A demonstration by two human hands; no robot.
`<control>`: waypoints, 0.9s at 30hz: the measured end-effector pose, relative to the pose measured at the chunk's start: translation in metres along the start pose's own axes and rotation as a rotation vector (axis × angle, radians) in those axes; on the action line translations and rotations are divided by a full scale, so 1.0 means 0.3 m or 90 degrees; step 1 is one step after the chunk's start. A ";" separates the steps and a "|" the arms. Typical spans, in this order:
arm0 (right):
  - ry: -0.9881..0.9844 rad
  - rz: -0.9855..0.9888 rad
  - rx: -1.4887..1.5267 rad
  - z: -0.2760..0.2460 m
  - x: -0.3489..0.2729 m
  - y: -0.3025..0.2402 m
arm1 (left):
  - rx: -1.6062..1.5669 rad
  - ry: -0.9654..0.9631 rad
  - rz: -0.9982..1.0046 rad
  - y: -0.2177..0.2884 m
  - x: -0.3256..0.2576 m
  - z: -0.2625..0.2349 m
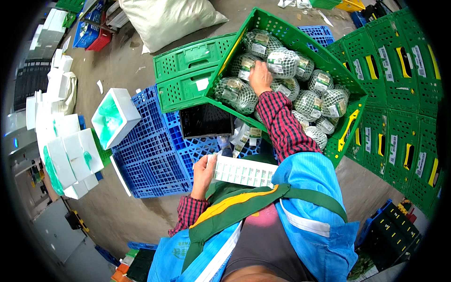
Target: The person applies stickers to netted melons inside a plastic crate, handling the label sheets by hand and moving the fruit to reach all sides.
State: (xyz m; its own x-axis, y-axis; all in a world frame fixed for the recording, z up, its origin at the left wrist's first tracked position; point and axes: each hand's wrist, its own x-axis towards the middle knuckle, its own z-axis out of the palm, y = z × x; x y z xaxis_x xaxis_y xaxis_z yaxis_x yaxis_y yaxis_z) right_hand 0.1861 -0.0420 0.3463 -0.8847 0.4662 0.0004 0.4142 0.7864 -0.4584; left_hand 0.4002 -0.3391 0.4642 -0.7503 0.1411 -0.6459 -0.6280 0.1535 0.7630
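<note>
My left hand point(203, 175) grips the left end of a white sheet of small printed labels point(244, 172), held flat in front of my apron. My right hand point(260, 78) reaches into a tilted green plastic crate point(347, 137). Its fingers are bent and pressed together against a round fruit in white foam netting point(238, 66); whether something small is pinched in them is hidden. Several more netted fruits fill the crate, such as the netted fruit point(283, 63) just right of my fingers. Many carry a white and green label.
Green crates point(188, 56) lie under the tilted one, beside a black crate point(206, 121) and blue plastic pallets point(148, 141). More green crates point(399, 98) are stacked at the right. To the left stand white foam boxes point(123, 113); a large white sack point(169, 19) lies at the back.
</note>
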 end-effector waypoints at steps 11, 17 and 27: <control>0.022 0.098 0.200 0.046 0.035 0.009 | -0.096 0.013 -0.032 -0.040 -0.003 -0.033; -0.009 0.082 0.001 -0.001 0.059 -0.031 | -0.078 0.029 -0.034 -0.048 0.004 -0.039; -0.148 0.063 0.507 0.098 0.050 0.087 | -0.067 0.010 -0.030 -0.025 0.028 -0.013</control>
State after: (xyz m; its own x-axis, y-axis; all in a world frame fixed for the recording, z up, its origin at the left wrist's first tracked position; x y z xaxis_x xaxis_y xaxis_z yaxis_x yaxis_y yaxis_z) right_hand 0.1774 -0.0266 0.3082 -0.9102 0.3533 -0.2162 0.2943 0.1842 -0.9378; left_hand 0.3978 -0.3429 0.4533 -0.7226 0.1204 -0.6807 -0.6797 0.0552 0.7314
